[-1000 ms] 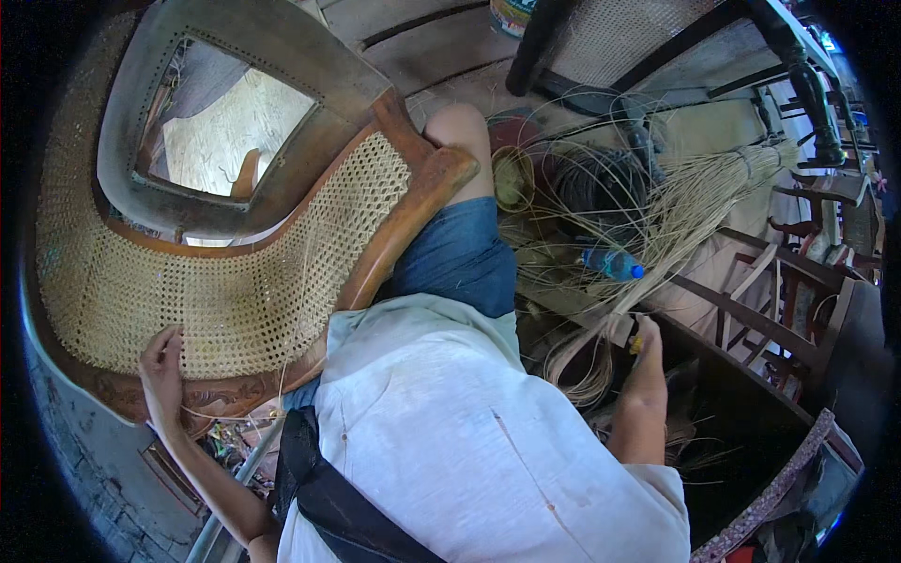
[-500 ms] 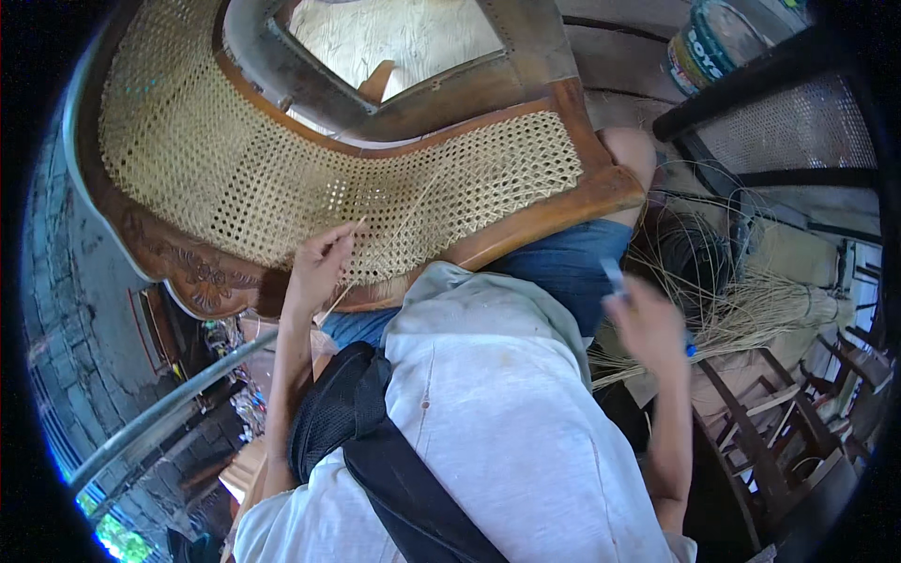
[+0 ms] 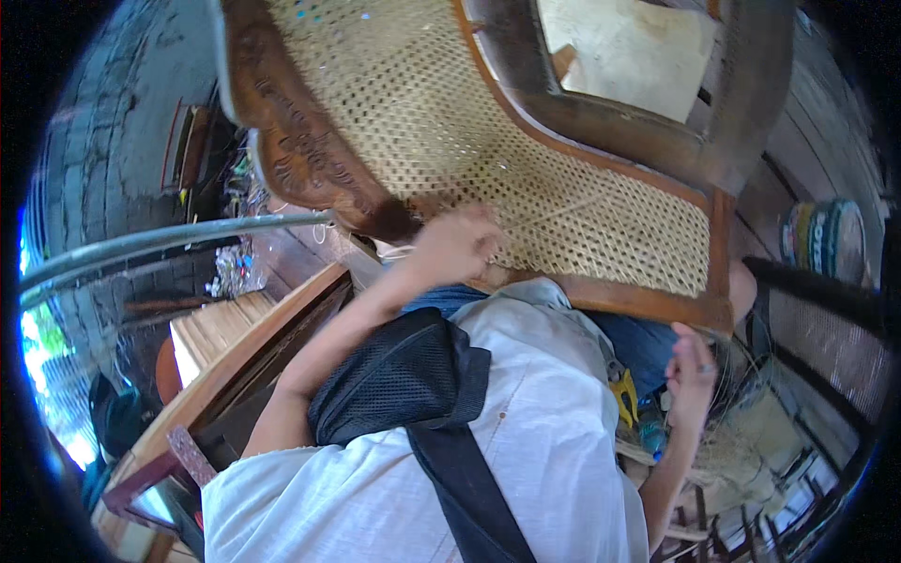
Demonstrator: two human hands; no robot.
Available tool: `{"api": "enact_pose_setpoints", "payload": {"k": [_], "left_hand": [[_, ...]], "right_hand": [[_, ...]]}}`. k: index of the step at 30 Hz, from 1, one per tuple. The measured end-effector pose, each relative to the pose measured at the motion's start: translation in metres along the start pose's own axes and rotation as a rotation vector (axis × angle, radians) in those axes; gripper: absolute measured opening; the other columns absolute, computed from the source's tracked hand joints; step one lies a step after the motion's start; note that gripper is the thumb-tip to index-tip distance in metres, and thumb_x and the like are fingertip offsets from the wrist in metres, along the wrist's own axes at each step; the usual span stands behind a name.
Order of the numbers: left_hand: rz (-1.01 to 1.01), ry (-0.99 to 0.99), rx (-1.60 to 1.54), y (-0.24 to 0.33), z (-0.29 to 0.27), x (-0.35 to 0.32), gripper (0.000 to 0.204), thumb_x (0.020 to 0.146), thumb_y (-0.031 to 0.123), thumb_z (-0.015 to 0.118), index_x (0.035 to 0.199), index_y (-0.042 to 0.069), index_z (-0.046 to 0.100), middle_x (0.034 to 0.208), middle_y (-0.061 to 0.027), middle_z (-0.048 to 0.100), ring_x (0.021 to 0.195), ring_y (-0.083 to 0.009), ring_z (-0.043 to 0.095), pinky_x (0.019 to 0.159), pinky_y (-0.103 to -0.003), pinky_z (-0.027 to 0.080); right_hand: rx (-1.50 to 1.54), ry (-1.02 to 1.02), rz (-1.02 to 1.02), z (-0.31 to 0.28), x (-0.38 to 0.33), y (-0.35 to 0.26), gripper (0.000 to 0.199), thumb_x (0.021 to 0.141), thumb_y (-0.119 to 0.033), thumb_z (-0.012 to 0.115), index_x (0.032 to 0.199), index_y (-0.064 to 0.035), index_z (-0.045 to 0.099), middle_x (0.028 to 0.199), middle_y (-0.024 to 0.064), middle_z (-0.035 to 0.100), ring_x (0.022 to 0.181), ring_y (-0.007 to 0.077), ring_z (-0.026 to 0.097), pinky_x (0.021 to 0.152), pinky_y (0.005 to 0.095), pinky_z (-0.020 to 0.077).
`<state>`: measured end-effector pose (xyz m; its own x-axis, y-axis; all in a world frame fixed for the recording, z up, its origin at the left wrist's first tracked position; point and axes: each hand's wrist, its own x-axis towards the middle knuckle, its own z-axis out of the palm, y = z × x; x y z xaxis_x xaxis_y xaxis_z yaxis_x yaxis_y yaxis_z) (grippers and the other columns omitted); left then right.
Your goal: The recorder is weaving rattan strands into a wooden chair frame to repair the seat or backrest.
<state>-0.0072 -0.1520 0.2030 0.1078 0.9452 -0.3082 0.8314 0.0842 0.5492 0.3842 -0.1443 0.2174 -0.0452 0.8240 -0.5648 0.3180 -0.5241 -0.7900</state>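
Note:
Across my lap lies a carved wooden chair part with a woven cane panel (image 3: 601, 220) in a curved brown frame (image 3: 648, 302). My left hand (image 3: 460, 246) is over the near edge of the weave, just right of the carved end (image 3: 305, 141). Motion smears its fingers, so I cannot see whether it holds a strand. My right hand (image 3: 693, 371) is beside the frame's lower right corner, fingers partly stretched and apart, with nothing visible in it. Below it, at my right side, are a yellow-handled tool (image 3: 624, 399) and a small blue object (image 3: 650, 436).
Loose cane strands (image 3: 741, 460) pile up at the right, near dark wooden chair frames (image 3: 831, 300). A paint bucket (image 3: 826, 239) stands at the far right. On the left, a metal pipe (image 3: 169, 239) crosses above a wooden frame (image 3: 272, 333); small litter (image 3: 239, 272) lies beyond.
My view has turned left, shifting the cane panel rightward in it. The bladed tool in my right hand is gone from it. My left hand, pinching a thin strand before, now blurs with motion.

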Motion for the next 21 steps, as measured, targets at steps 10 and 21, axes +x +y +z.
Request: {"api": "enact_pose_setpoints", "payload": {"k": [10, 21], "left_hand": [[0.008, 0.053, -0.024, -0.078, 0.018, -0.105, 0.023, 0.080, 0.006, 0.060, 0.102, 0.009, 0.062, 0.098, -0.0139, 0.058, 0.087, -0.0356, 0.060, 0.073, -0.041, 0.051], [-1.159, -0.756, 0.377, -0.207, -0.087, -0.192, 0.022, 0.078, 0.019, 0.067, 0.094, 0.004, 0.072, 0.086, -0.0133, 0.071, 0.073, -0.0234, 0.070, 0.064, -0.039, 0.054]], "right_hand": [[0.932, -0.318, 0.283, 0.044, 0.030, -0.061, 0.022, 0.097, -0.031, 0.051, 0.102, -0.0092, 0.054, 0.076, -0.0004, 0.047, 0.053, 0.0066, 0.041, 0.035, 0.0194, 0.0284], [-0.284, -0.510, -0.190, 0.118, 0.039, -0.074, 0.033, 0.098, -0.027, 0.048, 0.112, 0.0018, 0.057, 0.082, 0.0174, 0.062, 0.069, 0.0235, 0.060, 0.067, 0.0308, 0.0468]]}}
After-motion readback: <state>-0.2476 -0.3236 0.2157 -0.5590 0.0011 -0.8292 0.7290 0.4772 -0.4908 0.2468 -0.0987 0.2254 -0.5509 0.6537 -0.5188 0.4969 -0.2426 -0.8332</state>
